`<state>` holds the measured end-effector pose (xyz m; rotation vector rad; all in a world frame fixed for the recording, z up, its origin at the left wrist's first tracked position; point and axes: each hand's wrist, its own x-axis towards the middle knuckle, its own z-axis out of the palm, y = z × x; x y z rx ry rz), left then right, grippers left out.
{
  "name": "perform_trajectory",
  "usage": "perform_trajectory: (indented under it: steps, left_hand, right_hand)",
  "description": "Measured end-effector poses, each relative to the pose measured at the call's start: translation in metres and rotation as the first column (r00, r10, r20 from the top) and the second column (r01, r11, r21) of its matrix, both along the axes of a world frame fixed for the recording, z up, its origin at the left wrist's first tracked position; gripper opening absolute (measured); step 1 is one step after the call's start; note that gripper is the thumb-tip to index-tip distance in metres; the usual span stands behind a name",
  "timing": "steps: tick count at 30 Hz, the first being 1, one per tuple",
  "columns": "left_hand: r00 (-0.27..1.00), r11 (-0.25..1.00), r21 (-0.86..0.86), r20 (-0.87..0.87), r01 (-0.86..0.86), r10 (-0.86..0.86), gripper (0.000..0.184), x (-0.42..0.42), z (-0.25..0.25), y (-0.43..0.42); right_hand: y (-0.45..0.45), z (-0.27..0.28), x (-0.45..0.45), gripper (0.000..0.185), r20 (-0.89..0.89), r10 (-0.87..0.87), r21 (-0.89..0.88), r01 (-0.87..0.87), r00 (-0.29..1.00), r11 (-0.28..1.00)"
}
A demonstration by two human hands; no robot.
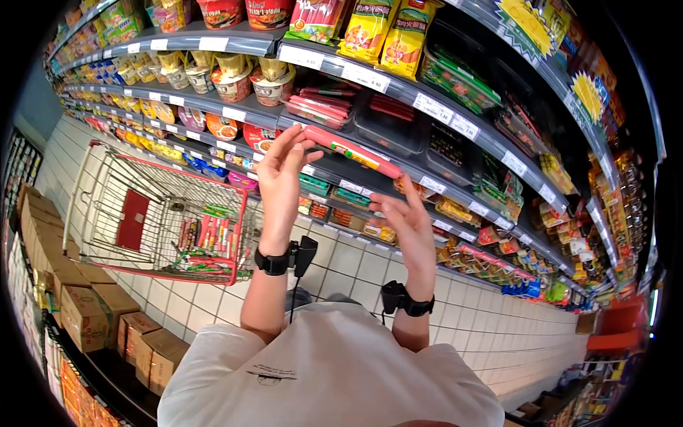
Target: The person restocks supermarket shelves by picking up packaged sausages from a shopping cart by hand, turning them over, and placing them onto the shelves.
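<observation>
A long pink wrapped sausage is held level between my two hands, in front of the shelves. My left hand has its fingertips on the sausage's left end. At its right end, the fingertips of my right hand touch the wrapper. Behind the sausage, a bin of similar pink sausages stands on the shelf, and a dark plastic bin sits to its right.
A shopping cart with several sausages inside stands at the left. Cardboard boxes line the lower left. Shelves with cup noodles and packets curve across the front and right.
</observation>
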<state>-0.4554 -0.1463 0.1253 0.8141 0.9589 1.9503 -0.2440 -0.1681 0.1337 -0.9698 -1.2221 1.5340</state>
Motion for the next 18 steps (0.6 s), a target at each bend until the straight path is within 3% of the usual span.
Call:
perform_trajectory:
  steps: [8, 14, 18]
  left_hand:
    - [0.999, 0.994, -0.106, 0.051, 0.003, 0.002, 0.041, -0.044, -0.023, 0.040]
    - [0.954, 0.945, -0.174, 0.168, 0.275, -0.247, 0.052, -0.074, -0.047, 0.078]
    - [0.897, 0.918, -0.163, 0.327, 0.362, -0.296, 0.053, -0.090, -0.062, 0.120]
  right_hand:
    - [0.050, -0.011, -0.050, 0.085, -0.001, 0.114, -0.076, -0.114, 0.993, 0.991]
    - [0.104, -0.023, -0.073, 0.087, 0.007, 0.101, -0.180, -0.098, 0.995, 0.979]
    - [0.151, -0.041, -0.080, 0.093, -0.017, 0.123, -0.235, -0.124, 0.992, 0.964]
